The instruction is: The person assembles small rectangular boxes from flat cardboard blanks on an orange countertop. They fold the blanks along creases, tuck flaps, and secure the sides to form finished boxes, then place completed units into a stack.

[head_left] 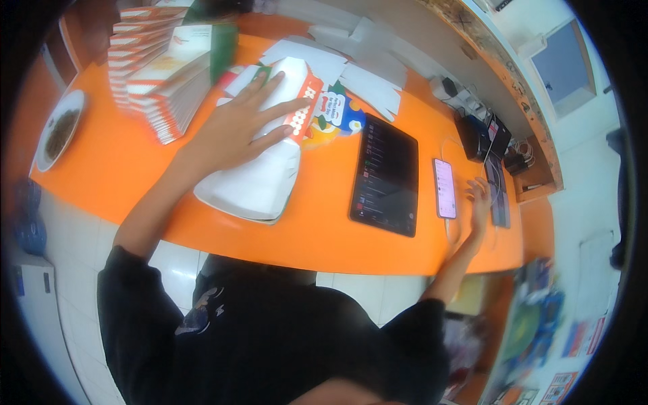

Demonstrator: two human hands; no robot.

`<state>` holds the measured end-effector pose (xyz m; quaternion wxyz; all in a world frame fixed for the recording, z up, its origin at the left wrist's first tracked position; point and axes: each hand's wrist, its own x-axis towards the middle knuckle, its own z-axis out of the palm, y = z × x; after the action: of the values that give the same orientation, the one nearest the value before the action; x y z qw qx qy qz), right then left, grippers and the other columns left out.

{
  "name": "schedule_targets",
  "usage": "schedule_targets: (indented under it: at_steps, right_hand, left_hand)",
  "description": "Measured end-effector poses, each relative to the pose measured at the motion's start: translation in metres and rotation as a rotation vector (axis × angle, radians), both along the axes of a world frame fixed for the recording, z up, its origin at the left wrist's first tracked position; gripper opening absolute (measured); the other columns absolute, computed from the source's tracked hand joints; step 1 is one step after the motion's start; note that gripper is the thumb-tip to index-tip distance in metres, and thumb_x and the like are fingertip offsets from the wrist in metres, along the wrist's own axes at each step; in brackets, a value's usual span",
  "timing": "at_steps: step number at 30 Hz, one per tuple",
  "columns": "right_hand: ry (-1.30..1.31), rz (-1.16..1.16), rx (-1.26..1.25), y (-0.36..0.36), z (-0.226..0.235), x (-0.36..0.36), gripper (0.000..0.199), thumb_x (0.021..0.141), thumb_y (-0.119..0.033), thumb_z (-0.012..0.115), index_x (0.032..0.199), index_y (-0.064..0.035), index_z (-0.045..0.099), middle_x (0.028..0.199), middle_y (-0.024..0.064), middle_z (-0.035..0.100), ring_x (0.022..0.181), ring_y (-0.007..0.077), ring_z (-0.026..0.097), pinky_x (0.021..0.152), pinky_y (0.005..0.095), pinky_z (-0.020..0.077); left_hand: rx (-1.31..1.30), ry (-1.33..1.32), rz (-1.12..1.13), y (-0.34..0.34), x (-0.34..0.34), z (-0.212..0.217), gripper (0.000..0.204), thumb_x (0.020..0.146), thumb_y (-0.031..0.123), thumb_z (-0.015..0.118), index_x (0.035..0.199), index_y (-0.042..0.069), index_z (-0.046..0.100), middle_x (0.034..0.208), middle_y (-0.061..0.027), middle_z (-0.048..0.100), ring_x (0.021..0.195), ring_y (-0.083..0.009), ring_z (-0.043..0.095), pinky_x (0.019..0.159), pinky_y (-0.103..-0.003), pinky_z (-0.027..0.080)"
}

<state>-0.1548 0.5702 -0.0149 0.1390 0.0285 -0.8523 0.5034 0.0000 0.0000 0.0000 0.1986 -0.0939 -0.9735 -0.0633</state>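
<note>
The left hand (246, 125) hides the middle of the flat white carton (260, 172) under it. The right hand (479, 199) is blurred, so its grip cannot be told. The plate's (47, 142) dark contents, far left, are too small to tell.

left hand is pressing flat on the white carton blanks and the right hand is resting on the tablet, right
Not quite. The left hand does press flat on the white carton blanks, but the right hand is not on the tablet. In the head view it rests on the orange counter just right of the phone.
</note>
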Motion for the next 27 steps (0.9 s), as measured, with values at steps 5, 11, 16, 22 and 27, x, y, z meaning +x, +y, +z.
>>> schedule_targets:
  at_steps: [5, 11, 16, 22, 27]
  right_hand:
    - [0.075, 0.055, 0.025, -0.043, 0.023, 0.004, 0.025, 0.093, -0.022, 0.059, 0.113, -0.0074, 0.055, 0.099, 0.0068, 0.066, 0.081, 0.0114, 0.060, 0.073, 0.0250, 0.0414]
    - [0.076, 0.460, 0.180, -0.134, 0.065, 0.032, 0.024, 0.090, -0.011, 0.062, 0.111, -0.0026, 0.055, 0.098, 0.0067, 0.066, 0.086, 0.0143, 0.062, 0.079, 0.0270, 0.0463]
    - [0.128, 0.776, 0.515, -0.217, 0.096, 0.063, 0.030, 0.084, -0.009, 0.068, 0.111, -0.0023, 0.056, 0.100, 0.0078, 0.065, 0.087, 0.0166, 0.063, 0.079, 0.0285, 0.0489]
    - [0.107, 1.066, 0.697, -0.289, 0.104, 0.083, 0.038, 0.082, -0.013, 0.070, 0.116, -0.0046, 0.055, 0.102, 0.0119, 0.064, 0.088, 0.0223, 0.064, 0.079, 0.0321, 0.0500]
    - [0.110, 1.194, 0.782, -0.324, 0.094, 0.096, 0.042, 0.082, -0.018, 0.071, 0.119, -0.0058, 0.054, 0.111, 0.0133, 0.063, 0.098, 0.0252, 0.062, 0.087, 0.0342, 0.0482]
  left_hand:
    - [-0.014, -0.046, -0.046, -0.010, -0.002, -0.002, 0.047, 0.097, 0.041, 0.042, 0.143, 0.035, 0.036, 0.155, -0.0049, 0.023, 0.143, -0.0290, 0.019, 0.103, -0.043, 0.040]
    - [-0.032, -0.244, 0.013, -0.001, 0.003, 0.004, 0.069, 0.084, 0.057, 0.058, 0.144, 0.035, 0.033, 0.155, -0.0018, 0.022, 0.144, -0.0269, 0.016, 0.108, -0.045, 0.035]
    - [-0.006, -0.258, -0.058, -0.005, 0.003, 0.006, 0.084, 0.073, 0.055, 0.069, 0.145, 0.035, 0.031, 0.155, -0.0003, 0.022, 0.144, -0.0262, 0.017, 0.110, -0.047, 0.033]
    - [0.004, -0.255, -0.108, -0.010, 0.002, -0.004, 0.081, 0.073, 0.051, 0.070, 0.144, 0.035, 0.034, 0.151, -0.0028, 0.031, 0.140, -0.0285, 0.027, 0.108, -0.043, 0.036]
    - [-0.013, -0.206, -0.155, -0.012, 0.002, -0.005, 0.076, 0.074, 0.050, 0.069, 0.141, 0.032, 0.040, 0.146, -0.0062, 0.039, 0.134, -0.0312, 0.037, 0.104, -0.042, 0.041]
